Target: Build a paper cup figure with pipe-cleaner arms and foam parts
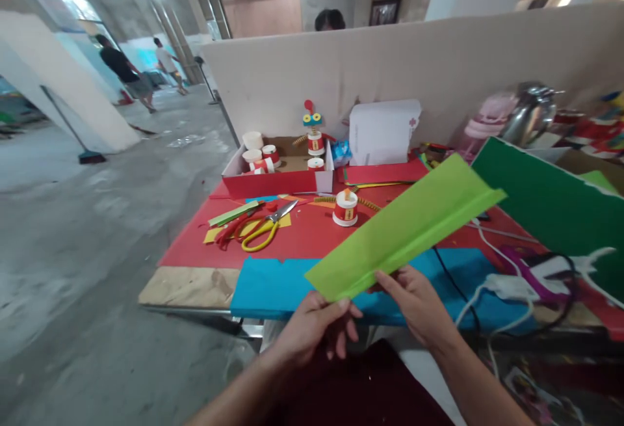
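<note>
A long strip of light green paper (397, 224) is held up above the near edge of the table, with a narrow fold running along its lower side. My left hand (324, 325) pinches its lower left corner between thumb and fingers. Further right along the folded edge, my right hand (412, 296) grips the same paper, thumb on top. Just beyond it stands a red and white paper cup figure (345, 210) with an orange tip and coiled yellow-brown arms. Yellow-handled scissors (266, 226) lie to the left among colored paper scraps.
An open box (273, 183) holds paper cups and a cup figure (314, 140). Blue paper (273, 286) covers the table's front edge. On the right are a dark green board (546, 201), a power strip (507, 288) with cables, and a metal jug (529, 114). People walk beyond the partition.
</note>
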A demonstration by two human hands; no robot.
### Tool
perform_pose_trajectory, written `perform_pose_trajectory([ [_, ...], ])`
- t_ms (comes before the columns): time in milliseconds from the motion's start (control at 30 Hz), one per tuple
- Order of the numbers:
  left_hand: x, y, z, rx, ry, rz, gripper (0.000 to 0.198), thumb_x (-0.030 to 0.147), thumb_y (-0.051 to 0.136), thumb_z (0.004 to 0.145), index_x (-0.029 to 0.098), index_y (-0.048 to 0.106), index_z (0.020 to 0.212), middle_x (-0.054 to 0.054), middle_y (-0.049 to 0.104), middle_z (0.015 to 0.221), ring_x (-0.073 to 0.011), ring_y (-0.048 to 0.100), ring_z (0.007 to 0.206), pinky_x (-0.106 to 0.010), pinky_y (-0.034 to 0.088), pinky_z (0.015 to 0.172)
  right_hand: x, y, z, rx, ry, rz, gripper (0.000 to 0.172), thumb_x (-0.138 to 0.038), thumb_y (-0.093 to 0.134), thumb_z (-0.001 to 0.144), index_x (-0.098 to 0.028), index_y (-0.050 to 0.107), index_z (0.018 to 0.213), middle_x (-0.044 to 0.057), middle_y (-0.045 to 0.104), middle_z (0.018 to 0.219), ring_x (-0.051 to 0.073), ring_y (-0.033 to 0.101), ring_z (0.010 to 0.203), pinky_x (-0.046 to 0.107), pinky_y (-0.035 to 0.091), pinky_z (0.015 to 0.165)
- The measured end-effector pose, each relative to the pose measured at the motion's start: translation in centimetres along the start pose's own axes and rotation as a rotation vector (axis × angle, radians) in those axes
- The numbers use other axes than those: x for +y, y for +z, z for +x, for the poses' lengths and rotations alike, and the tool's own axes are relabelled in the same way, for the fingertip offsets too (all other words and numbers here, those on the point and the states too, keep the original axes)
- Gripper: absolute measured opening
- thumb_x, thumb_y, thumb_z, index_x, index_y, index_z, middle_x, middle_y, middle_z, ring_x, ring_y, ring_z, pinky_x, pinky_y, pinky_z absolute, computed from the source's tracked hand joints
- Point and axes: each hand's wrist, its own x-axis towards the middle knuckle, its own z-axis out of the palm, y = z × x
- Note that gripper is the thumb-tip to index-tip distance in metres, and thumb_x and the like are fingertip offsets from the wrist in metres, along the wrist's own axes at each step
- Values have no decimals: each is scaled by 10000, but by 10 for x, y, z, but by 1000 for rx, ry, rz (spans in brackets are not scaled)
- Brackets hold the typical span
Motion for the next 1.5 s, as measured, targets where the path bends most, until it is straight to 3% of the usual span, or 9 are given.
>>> perform_pose_trajectory([
  [133, 29, -29, 8, 20, 77, 533, 476, 531, 555, 791, 154, 661, 1062, -52, 682, 754, -120, 583, 501, -215, 427, 462, 8, -6, 10, 151, 36, -156, 482, -652, 682, 639, -187, 640, 519, 76, 681, 560, 220, 662, 608, 309, 539, 623],
  [200, 56, -67, 8, 374, 187, 970, 377, 405, 459, 874, 183, 645, 1115, -80, 702, 910, -175, 652, 712, -261, 497, 636, 10, -19, 19, 222, 69, -149, 452, -634, 728, 576, -187, 658, 561, 69, 693, 588, 199, 638, 540, 297, 532, 544],
  [300, 90, -129, 13, 825, -45, 1559, 333, 305, 426, 879, 161, 640, 1090, -162, 643, 1152, -301, 625, 1020, -363, 498, 806, 10, -33, 25, 269, 105, -95, 434, -582, 779, 515, -179, 670, 635, 45, 693, 610, 133, 558, 428, 247, 472, 409],
  [467, 103, -176, 32, 658, -217, 1790, 340, 313, 433, 847, 115, 627, 1045, -207, 653, 1119, -337, 640, 988, -427, 486, 841, 14, -34, 23, 248, 137, -10, 442, -562, 792, 514, -174, 602, 607, -17, 575, 422, 74, 448, 342, 170, 326, 305],
  [667, 107, -159, 37, 706, -183, 1814, 275, 286, 512, 769, 147, 645, 965, -221, 692, 998, -371, 653, 926, -423, 499, 735, 18, -30, 22, 265, 189, 140, 495, -610, 783, 522, -198, 546, 661, -64, 528, 398, 111, 535, 340, 181, 393, 314],
  [900, 106, -139, -6, 845, 48, 1500, 191, 332, 539, 765, 196, 580, 894, -84, 679, 843, -290, 646, 825, -302, 451, 632, 13, -39, 20, 156, 156, 263, 425, -463, 864, 513, -179, 604, 694, 3, 672, 594, 145, 678, 565, 228, 563, 541],
  [1067, 76, -108, -35, 522, 235, 787, 318, 432, 694, 664, 198, 566, 838, 23, 599, 643, -133, 534, 539, -205, 408, 493, 11, -43, 24, 217, 159, 223, 434, -471, 861, 494, -169, 615, 685, -37, 600, 506, 117, 604, 442, 180, 445, 354],
  [1200, 52, -70, -55, 110, 129, 845, 213, 423, 642, 769, 213, 621, 804, 2, 638, 653, -137, 543, 541, -208, 410, 502, 6, -41, 28, 290, 61, 191, 452, -500, 843, 500, -165, 642, 727, -12, 645, 583, 111, 593, 463, 182, 428, 349],
  [1500, 31, -32, -49, -24, 254, 791, 204, 390, 587, 834, 205, 635, 762, -38, 641, 699, -149, 503, 598, -249, 371, 567, -5, -29, 22, 376, -36, 279, 413, -494, 831, 533, -179, 627, 705, -15, 635, 578, 105, 563, 492, 201, 462, 414],
])
